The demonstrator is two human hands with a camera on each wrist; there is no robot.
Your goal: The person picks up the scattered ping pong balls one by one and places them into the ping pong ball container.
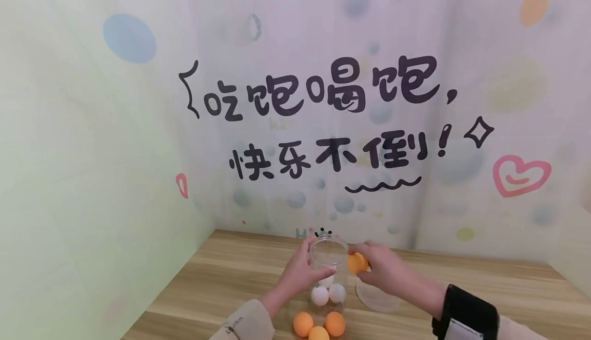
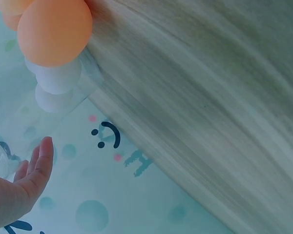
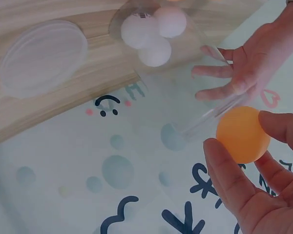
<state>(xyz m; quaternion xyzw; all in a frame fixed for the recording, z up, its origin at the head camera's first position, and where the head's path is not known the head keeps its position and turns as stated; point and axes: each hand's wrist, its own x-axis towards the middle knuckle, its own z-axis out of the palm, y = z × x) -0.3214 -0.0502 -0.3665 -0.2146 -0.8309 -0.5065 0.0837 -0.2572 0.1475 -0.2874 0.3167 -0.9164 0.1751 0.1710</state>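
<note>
A clear plastic jar (image 1: pixel 340 277) stands upright on the wooden table, its top uncovered. Three white ping-pong balls (image 1: pixel 337 293) lie at its bottom. My left hand (image 1: pixel 302 272) holds the jar near the rim, thumb on the near side and fingers against the far left wall. An orange ping-pong ball (image 3: pixel 243 135) is pinched between the thumb and fingertips of my right hand (image 1: pixel 388 271), just right of the jar's rim. Three more orange ping-pong balls (image 1: pixel 335 324) sit on the table in front of the jar.
A round clear lid (image 3: pixel 44 58) lies flat on the wooden table (image 1: pixel 231 278), right of the jar and partly under my right hand in the head view. Behind the table hangs a printed backdrop (image 1: pixel 286 201); another pale sheet (image 1: pixel 92 176) closes the left side.
</note>
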